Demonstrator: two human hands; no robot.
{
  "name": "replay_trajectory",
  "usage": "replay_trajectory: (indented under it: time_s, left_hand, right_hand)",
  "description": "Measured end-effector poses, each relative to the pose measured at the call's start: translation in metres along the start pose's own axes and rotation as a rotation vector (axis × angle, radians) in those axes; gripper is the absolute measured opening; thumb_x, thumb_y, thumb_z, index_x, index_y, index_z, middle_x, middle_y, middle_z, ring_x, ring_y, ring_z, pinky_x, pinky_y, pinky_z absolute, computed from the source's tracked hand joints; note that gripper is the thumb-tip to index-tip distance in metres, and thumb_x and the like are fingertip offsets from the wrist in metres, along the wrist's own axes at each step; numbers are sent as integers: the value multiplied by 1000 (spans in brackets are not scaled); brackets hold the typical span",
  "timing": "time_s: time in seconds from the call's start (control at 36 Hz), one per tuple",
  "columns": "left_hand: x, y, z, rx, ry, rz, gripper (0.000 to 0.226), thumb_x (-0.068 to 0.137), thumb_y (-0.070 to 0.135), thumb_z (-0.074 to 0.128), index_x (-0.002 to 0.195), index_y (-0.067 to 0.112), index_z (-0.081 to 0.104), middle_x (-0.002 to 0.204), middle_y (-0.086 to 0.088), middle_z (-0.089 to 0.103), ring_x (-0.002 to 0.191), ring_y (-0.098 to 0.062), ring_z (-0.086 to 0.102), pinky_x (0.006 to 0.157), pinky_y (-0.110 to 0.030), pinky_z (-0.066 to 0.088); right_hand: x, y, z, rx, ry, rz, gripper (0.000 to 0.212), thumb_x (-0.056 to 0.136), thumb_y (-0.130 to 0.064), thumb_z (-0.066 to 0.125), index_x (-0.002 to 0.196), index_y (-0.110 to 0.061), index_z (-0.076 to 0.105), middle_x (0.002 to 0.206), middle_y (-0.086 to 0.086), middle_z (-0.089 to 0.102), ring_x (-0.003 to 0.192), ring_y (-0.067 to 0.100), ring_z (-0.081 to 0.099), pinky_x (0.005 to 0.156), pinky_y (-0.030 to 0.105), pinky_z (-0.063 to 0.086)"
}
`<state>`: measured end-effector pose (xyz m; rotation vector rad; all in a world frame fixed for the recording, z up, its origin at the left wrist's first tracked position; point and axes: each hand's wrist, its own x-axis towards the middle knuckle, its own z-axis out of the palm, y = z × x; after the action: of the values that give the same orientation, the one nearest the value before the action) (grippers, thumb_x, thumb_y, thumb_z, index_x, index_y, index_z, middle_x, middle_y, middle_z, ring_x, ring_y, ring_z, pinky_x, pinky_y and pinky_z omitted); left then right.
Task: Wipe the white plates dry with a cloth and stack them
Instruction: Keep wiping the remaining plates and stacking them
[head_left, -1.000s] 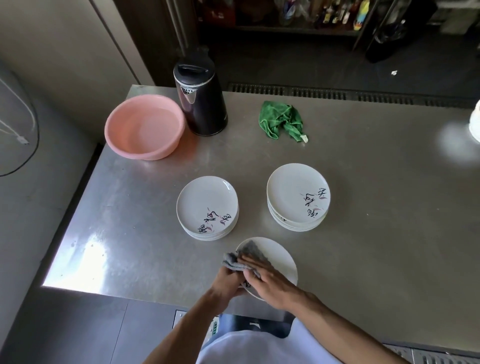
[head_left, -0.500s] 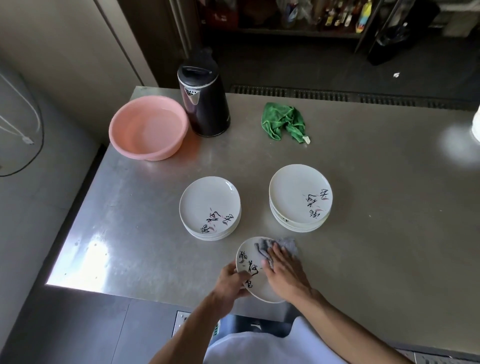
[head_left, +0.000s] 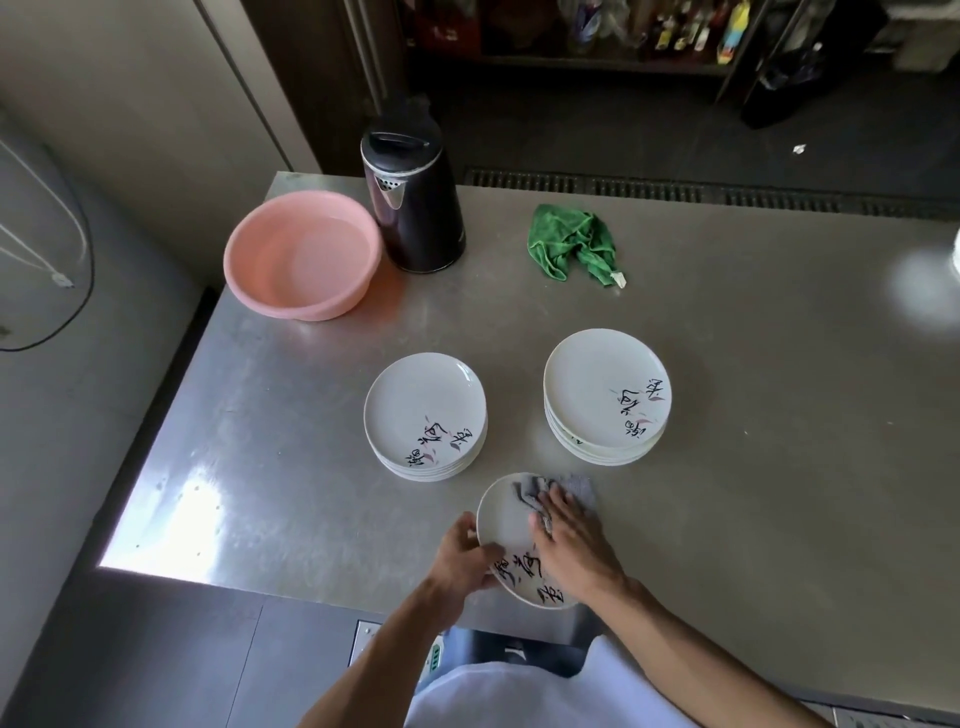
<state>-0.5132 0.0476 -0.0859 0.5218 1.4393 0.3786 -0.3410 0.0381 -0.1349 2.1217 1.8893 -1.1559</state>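
A white plate (head_left: 506, 525) with black brush lettering is near the table's front edge. My left hand (head_left: 462, 553) grips its left rim, thumb over the edge. My right hand (head_left: 571, 535) lies flat with straight fingers on a grey cloth (head_left: 576, 486), pressing it onto the plate's far right part. Two stacks of the same white plates stand beyond it: the left stack (head_left: 423, 402) and the right stack (head_left: 597, 379).
On the steel table (head_left: 753, 415), a pink basin (head_left: 301, 254) holding water sits at the back left, with a black kettle (head_left: 413, 200) beside it. A crumpled green cloth (head_left: 574, 241) lies behind the stacks. The table's left edge and front edge are close.
The grey cloth and my right hand slid from the plate's left side to its far right side, uncovering the lettering. The plate has turned under my left hand's grip.
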Motion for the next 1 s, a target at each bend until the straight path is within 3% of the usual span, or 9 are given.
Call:
replay_trajectory:
  time_s: [0.11,0.33,0.5,0.58,0.64,0.72,0.83,0.92,1.0]
  left_hand:
    - [3,-1,7,21,-29,41,35,93,-12,56,124,3,56,116,-25,69,97,-33,71,84,-51,62]
    - [7,4,-6,-73,29,-12,31,91,-11,57,115,6,50,111,-30,65,92,-38,69,74,-46,62]
    - [13,15,-10,-156,-38,5,58,86,-8,59,133,24,49,115,-26,67,88,-36,72,72,-44,63]
    - [17,20,-9,-173,-27,14,65,91,-11,47,141,29,49,114,-21,68,85,-32,73,77,-46,63]
    - [18,22,-7,-167,-35,17,66,91,-10,46,142,32,50,114,-19,69,86,-31,74,75,-45,63]
    - [18,21,-8,-148,-34,40,64,94,-7,50,140,38,49,115,-17,68,85,-30,77,72,-43,63]
    - [11,22,-10,-84,-75,107,30,100,23,64,130,25,57,108,-11,71,84,-26,74,76,-42,63]
    - [0,27,-12,75,-111,233,43,96,51,59,118,14,63,110,-15,61,91,-21,62,83,-42,63]
    - [-1,23,-19,268,-97,405,27,97,36,67,112,14,68,117,-17,55,104,-22,56,91,-30,53]
  right_hand:
    - [-7,-19,2,201,-37,-338,58,105,-49,22,158,-26,25,162,-17,10,150,-5,5,124,24,3]
    - [1,2,-9,-28,-38,-109,58,107,-45,25,158,-18,24,166,-2,16,153,10,9,125,32,4]
    - [-33,7,-21,118,46,-388,54,99,-54,41,145,-27,51,152,-20,36,140,-17,19,120,15,11]
    - [-49,3,-16,70,64,-493,67,90,-63,54,145,-25,52,151,-18,40,141,-9,29,120,17,16]
    - [-53,1,-18,30,167,-543,59,86,-45,70,139,-22,59,145,-12,54,133,3,50,114,29,37]
    - [-54,-2,-27,51,259,-579,53,73,-8,76,123,-23,69,123,-13,69,106,11,66,95,29,53]
    - [-53,-4,-44,55,338,-589,48,69,3,68,110,-22,70,105,-12,71,94,14,66,86,28,53]
    - [-50,-3,-63,150,420,-540,42,70,7,66,104,-18,70,96,-8,70,85,11,62,77,23,50]
    - [-44,-2,-82,320,457,-424,27,79,7,67,97,-12,70,81,-7,66,70,1,55,66,20,45]
